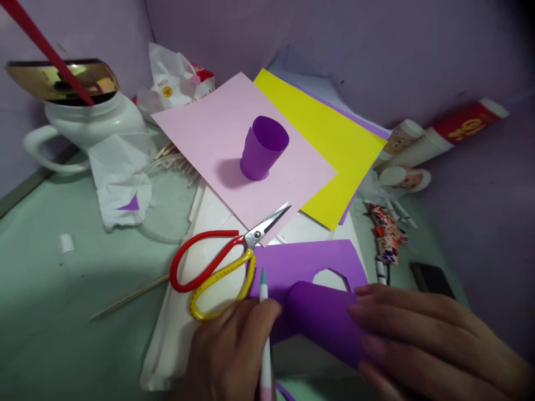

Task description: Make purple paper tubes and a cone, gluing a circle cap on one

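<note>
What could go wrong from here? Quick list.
1. The pen in the left hand has a bare tip, so it might leave a stray mark on the purple sheet.
2. The right hand's fingers are on the purple roll; pressing too hard could crease it.
3. The scissors lie close by the left hand, blades reaching over the pink sheet; a bump might scratch it.

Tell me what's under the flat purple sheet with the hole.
White shows through the hole, probably the white surface also visible leftward. Anything else under the flat purple sheet is hidden by it, the purple roll and the right hand.
</note>
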The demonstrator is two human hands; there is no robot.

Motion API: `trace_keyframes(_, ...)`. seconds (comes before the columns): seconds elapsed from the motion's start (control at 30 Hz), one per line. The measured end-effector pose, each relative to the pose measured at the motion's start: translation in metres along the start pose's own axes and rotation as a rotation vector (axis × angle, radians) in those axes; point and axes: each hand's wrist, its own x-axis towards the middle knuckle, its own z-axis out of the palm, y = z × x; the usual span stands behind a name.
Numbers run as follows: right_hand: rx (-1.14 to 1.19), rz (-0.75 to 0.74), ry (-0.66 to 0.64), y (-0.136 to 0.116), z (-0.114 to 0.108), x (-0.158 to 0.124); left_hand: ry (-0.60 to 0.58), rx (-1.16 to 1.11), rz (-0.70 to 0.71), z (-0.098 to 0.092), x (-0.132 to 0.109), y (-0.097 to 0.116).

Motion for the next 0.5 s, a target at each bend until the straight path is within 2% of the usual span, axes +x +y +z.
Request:
trace_keyframes(0.1,-0.012,0.078,0.013,-0.004,0.003,0.014,-0.014,-0.002,0.007,0.000,0.000,-0.003)
trace_keyframes(0.2,0.062,0.044,-0.027,-0.006,0.003,0.020,-0.054,0.031,0.042,0.002,-0.001,-0.006)
trace_keyframes(0.3,0.136,0.048,-0.022,-0.007,0.001,0.020,-0.086,0.093,0.001,0.002,0.000,-0.004)
trace_keyframes(0.37,0.173,0.084,0.008,-0.007,-0.002,0.021,-0.060,0.125,-0.003,0.000,0.002,-0.002)
trace_keyframes(0.5,0.309,0.251,0.155,-0.006,-0.007,0.015,0.091,0.146,0.025,-0.006,0.006,0.000)
